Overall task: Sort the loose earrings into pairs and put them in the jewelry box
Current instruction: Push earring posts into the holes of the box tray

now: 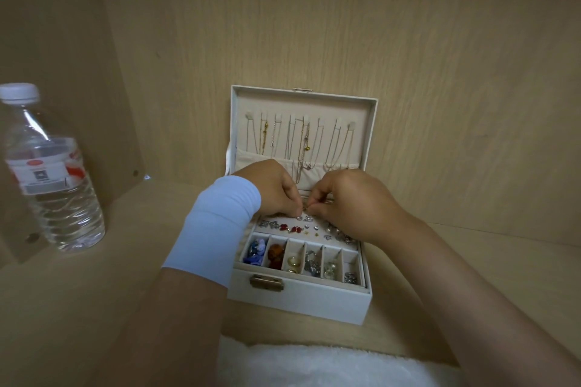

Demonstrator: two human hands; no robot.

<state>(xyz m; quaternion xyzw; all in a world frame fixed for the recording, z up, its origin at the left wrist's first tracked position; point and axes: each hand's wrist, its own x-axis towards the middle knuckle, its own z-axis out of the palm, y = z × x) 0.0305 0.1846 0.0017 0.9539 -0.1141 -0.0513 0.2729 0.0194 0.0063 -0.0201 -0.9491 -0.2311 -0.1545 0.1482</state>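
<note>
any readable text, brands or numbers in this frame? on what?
None readable.
The water bottle has a label: print, a red logo and a square code, all too blurred to read.
The jewelry box: no writing visible.

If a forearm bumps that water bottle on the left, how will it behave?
The water bottle looks mostly full, so probably heavy enough to shrug off a light nudge. It stands tall and upright, so a push near its white cap could tip it. Round-bodied, it would likely roll once down.
</note>
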